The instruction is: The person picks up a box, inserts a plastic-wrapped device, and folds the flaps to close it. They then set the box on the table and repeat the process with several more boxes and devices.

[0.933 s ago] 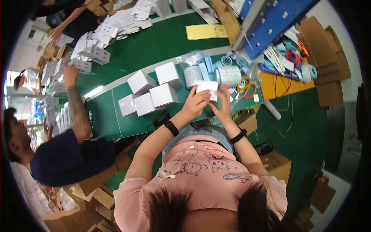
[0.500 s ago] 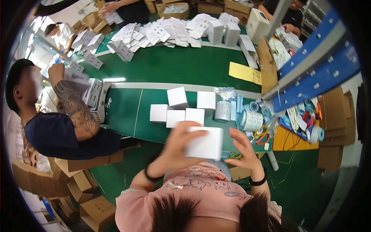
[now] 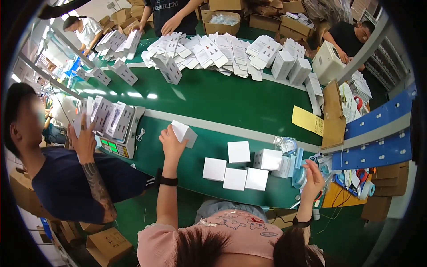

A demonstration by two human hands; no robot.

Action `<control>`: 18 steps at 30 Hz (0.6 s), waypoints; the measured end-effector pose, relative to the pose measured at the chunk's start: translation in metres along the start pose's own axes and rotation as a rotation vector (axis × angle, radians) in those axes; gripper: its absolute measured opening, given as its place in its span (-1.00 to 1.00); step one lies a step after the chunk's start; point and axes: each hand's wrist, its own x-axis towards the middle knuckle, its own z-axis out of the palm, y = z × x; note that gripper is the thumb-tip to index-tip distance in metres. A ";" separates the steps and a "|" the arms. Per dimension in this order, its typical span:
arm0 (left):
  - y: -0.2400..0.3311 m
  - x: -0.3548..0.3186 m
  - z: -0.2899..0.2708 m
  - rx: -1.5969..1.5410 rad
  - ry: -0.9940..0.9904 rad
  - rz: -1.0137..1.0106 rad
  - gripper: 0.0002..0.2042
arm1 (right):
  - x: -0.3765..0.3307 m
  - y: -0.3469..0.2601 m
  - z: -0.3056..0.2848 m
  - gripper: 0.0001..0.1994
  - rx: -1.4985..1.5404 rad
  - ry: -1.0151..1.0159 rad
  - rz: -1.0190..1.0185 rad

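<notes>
My left hand (image 3: 172, 147) reaches out over the table with its fingers closed round a small white box (image 3: 185, 134), which sits tilted at an angle. My right hand (image 3: 313, 181) is raised beside the rolls and blue strips at the table's right end. Its fingers are loosely bent and apart, and I see nothing held in them. Between my hands, several white boxes (image 3: 234, 178) stand close together on the green table (image 3: 178, 173). A roll of labels (image 3: 281, 167) stands at their right, partly hidden by a box.
A person in dark blue (image 3: 75, 178) works at my left by a scale (image 3: 119, 148) loaded with printed boxes. Beyond the grey rail lies a green belt (image 3: 222, 102), with heaped flat cartons (image 3: 222, 55) behind it. A yellow sheet (image 3: 307, 120) and blue rack (image 3: 378, 147) are at right.
My left hand has carried the white box away from my body, forward and left. My right hand has moved right, away from that box. The view has shifted, showing more of the far side.
</notes>
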 end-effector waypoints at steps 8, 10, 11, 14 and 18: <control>0.062 0.227 -0.011 -0.170 0.057 0.089 -0.29 | -0.005 0.014 0.010 -0.82 -0.005 0.183 0.167; 0.068 0.284 0.032 -0.226 0.013 -0.067 -0.41 | -0.012 0.014 0.010 -0.82 -0.038 0.196 0.179; 0.068 0.299 0.040 -0.303 -0.084 -0.180 -0.49 | -0.017 0.014 0.007 -0.82 -0.047 0.182 0.183; -0.008 0.346 0.088 0.142 0.120 0.049 -0.77 | -0.028 0.011 -0.002 -0.82 -0.053 0.183 0.179; -0.024 0.336 0.088 0.108 0.286 0.153 -0.79 | -0.044 0.004 -0.020 -0.82 -0.051 0.228 0.197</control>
